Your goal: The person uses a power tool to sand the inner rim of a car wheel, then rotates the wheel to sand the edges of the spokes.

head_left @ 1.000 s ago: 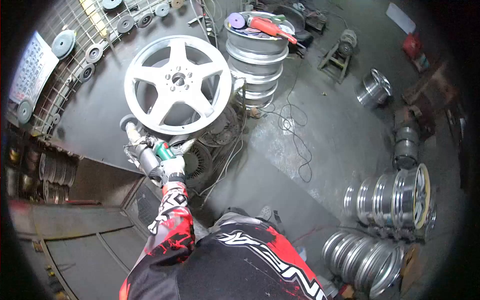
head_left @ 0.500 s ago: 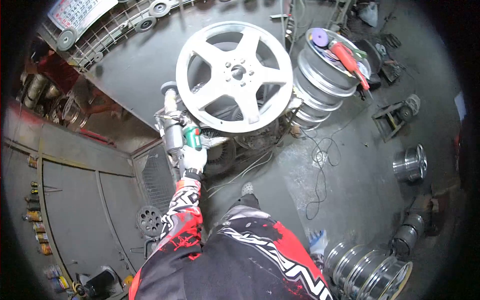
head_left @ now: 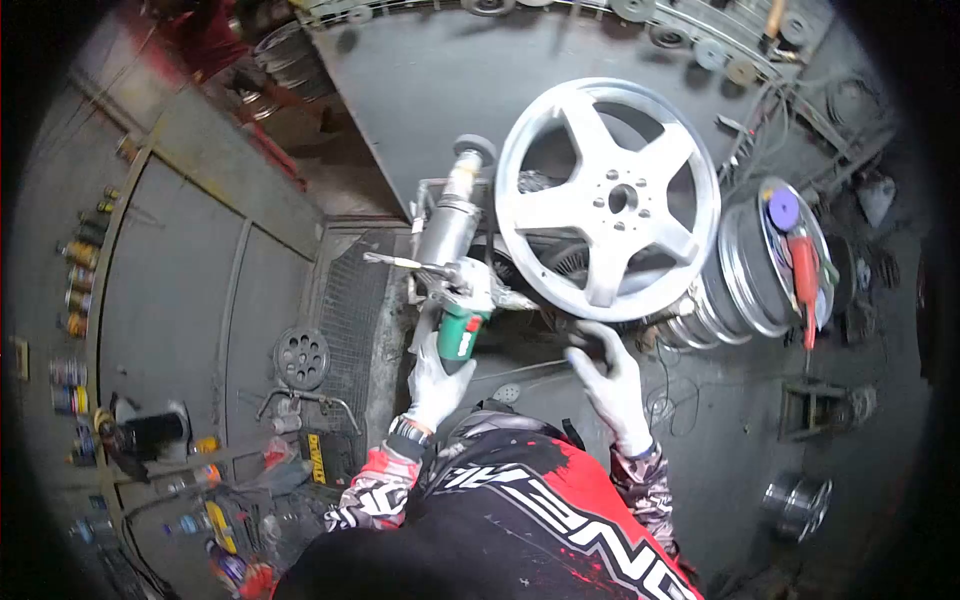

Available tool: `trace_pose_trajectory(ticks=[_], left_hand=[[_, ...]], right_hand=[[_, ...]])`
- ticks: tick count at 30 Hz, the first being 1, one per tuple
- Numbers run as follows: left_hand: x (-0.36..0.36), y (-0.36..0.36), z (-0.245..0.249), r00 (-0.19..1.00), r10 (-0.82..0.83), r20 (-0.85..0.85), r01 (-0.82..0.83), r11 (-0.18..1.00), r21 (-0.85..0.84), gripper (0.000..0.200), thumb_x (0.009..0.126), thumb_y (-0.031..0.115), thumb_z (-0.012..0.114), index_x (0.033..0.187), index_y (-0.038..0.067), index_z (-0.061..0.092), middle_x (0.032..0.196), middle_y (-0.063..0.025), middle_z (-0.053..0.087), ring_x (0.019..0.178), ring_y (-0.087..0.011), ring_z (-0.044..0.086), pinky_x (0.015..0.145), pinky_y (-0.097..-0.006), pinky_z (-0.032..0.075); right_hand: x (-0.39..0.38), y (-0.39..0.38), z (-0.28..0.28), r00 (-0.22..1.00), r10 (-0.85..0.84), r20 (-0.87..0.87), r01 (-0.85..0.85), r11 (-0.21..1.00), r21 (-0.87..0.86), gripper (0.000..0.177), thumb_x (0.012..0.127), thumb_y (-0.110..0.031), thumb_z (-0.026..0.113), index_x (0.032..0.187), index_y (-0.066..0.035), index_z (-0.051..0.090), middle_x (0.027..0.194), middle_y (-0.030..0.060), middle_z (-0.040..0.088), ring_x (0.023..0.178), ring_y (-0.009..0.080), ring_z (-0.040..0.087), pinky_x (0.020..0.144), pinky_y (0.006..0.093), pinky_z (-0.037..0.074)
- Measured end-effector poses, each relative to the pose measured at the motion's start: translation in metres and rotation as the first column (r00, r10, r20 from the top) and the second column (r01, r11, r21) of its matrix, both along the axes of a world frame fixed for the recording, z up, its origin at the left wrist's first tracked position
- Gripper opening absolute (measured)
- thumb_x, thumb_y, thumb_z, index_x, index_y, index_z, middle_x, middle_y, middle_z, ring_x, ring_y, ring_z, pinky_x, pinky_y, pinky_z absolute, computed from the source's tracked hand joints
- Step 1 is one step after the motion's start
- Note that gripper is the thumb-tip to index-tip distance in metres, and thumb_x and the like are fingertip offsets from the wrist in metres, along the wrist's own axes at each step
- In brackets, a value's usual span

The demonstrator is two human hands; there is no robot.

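A gloved left hand, my left hand (head_left: 439, 385), is closed round the green body of an angle grinder (head_left: 461, 330). The tool's pale metal head points away from me, and a thin rod-like part sticks out to its left. Beyond it stands a grey bench motor (head_left: 448, 230) with an abrasive wheel at its upper end. My right hand (head_left: 612, 388), also gloved, is raised just below the lower rim of a white five-spoke wheel rim (head_left: 607, 200). Its fingers are curved and apart, with nothing seen between them. The wheel rim lies face up on a support that it mostly hides.
Stacked metal rims (head_left: 745, 265) stand right of the wheel, topped by a red power tool (head_left: 803, 275) and a purple disc (head_left: 783, 210). A single rim (head_left: 797, 505) lies on the floor at right. Spray cans (head_left: 78, 275) line the left wall; a perforated disc (head_left: 302, 358) sits lower left.
My right hand has come up from low beside the floor rims to the wheel's lower edge. The left hand still grips the grinder. The view has turned, shifting the wheel rightward in the picture.
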State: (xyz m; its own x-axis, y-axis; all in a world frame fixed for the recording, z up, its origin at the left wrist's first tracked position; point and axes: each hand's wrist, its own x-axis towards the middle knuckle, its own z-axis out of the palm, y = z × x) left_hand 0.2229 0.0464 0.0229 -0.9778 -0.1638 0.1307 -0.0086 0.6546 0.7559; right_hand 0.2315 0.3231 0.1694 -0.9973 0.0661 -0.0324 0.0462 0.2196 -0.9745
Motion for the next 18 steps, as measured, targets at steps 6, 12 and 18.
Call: trace_pose_trajectory(ticks=[6, 12, 18], left_hand=[[0.039, 0.022, 0.070, 0.990, -0.140, -0.036, 0.134, 0.982, -0.132, 0.073, 0.076, 0.027, 0.085, 0.139, 0.011, 0.051, 0.119, -0.0171, 0.062, 0.103, -0.0445, 0.067, 0.085, -0.0532, 0.056], [0.047, 0.063, 0.090, 0.951, -0.308, -0.030, 0.281, 0.900, -0.334, 0.076, 0.074, 0.027, 0.086, 0.139, 0.006, 0.052, 0.115, -0.0167, 0.063, 0.102, -0.0389, 0.067, 0.085, -0.0495, 0.055], [0.039, 0.118, 0.097, 0.863, -0.505, 0.031, 0.463, 0.764, -0.449, 0.080, 0.070, 0.022, 0.084, 0.141, 0.003, 0.051, 0.112, -0.0165, 0.062, 0.103, -0.0361, 0.064, 0.087, -0.0478, 0.052]], right_hand=[[-0.067, -0.052, 0.074, 0.758, 0.415, -0.503, -0.309, 0.908, 0.284, 0.058, 0.089, -0.023, 0.085, 0.139, -0.004, 0.063, 0.125, 0.0157, 0.070, 0.111, 0.0288, 0.069, 0.097, 0.0401, 0.055], [-0.048, 0.003, 0.074, 0.889, 0.351, -0.294, -0.347, 0.936, 0.066, 0.040, 0.090, -0.016, 0.082, 0.127, -0.005, 0.071, 0.110, 0.0125, 0.075, 0.107, 0.0247, 0.069, 0.093, 0.0378, 0.055], [-0.009, 0.092, 0.056, 0.958, 0.160, -0.237, -0.182, 0.980, -0.075, 0.026, 0.096, -0.011, 0.076, 0.119, -0.001, 0.074, 0.104, 0.0103, 0.077, 0.092, 0.0159, 0.072, 0.086, 0.0319, 0.058]])
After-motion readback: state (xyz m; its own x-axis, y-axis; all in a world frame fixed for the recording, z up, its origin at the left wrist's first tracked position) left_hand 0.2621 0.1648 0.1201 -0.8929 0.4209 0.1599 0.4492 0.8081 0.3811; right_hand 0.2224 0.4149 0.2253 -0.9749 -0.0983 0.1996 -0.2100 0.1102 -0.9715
